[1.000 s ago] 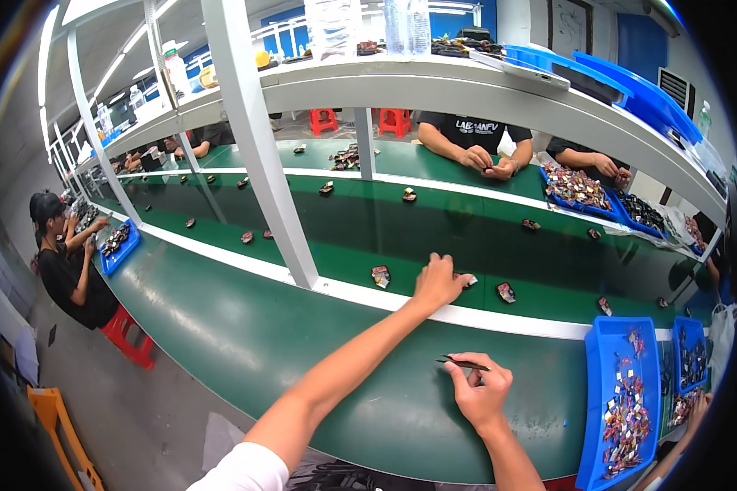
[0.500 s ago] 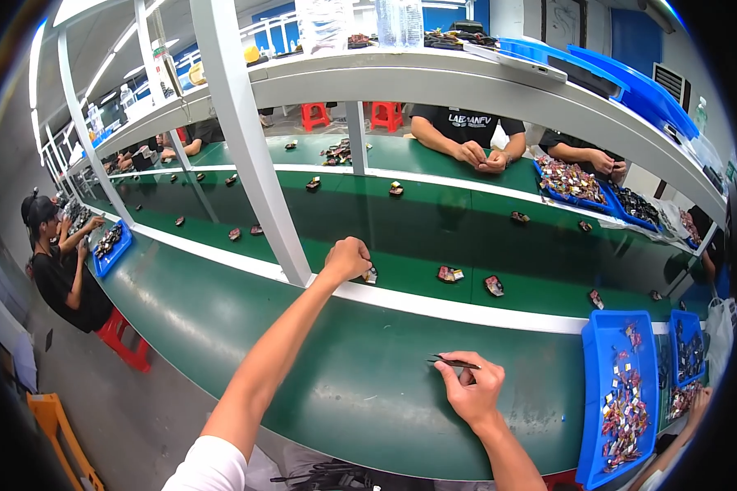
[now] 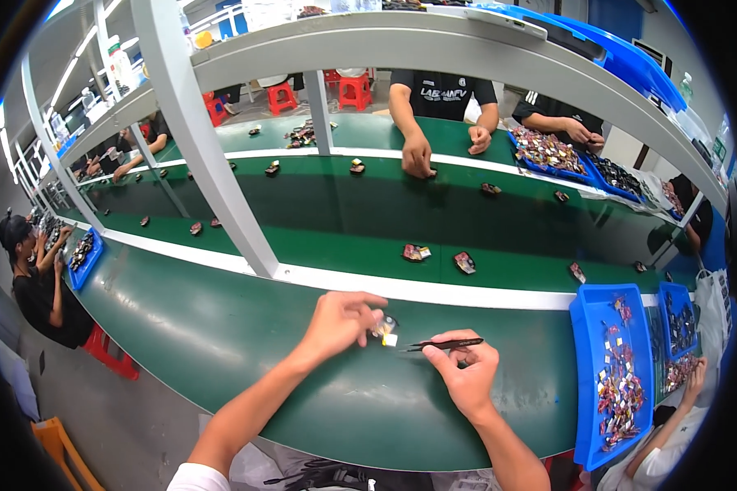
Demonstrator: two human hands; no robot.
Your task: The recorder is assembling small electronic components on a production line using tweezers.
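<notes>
Pinching a small part point(image 3: 382, 331) between thumb and fingertips, the left hand point(image 3: 338, 321) rests on the green bench point(image 3: 221, 327), just short of the white strip point(image 3: 483, 293) that edges the belt point(image 3: 344, 209). That part is tiny, pale and yellowish with a white block at its lower end; finer detail is too small to tell. Its fingers are curled close around it, nearly shut. To its right, the right hand point(image 3: 467, 372) grips dark tweezers point(image 3: 444, 344) between thumb and forefinger, the other fingers folded in; the tips point left toward the part and stop just beside it, apart from it

A blue tray point(image 3: 585, 385) of small mixed pieces sits at the bench's right end, near the right hand, with a second tray point(image 3: 671, 327) beyond it. On the belt past the strip lie two loose parts point(image 3: 416, 253) and point(image 3: 464, 263), with more scattered farther along. A slanted white post point(image 3: 213, 155) rises left of the hands, holding a shelf point(image 3: 434, 41). Across the belt another person's hands point(image 3: 418, 155) work on a piece, and a seated person point(image 3: 33, 286) leans over a tray at far left. Nothing lies between the tweezers and the part
</notes>
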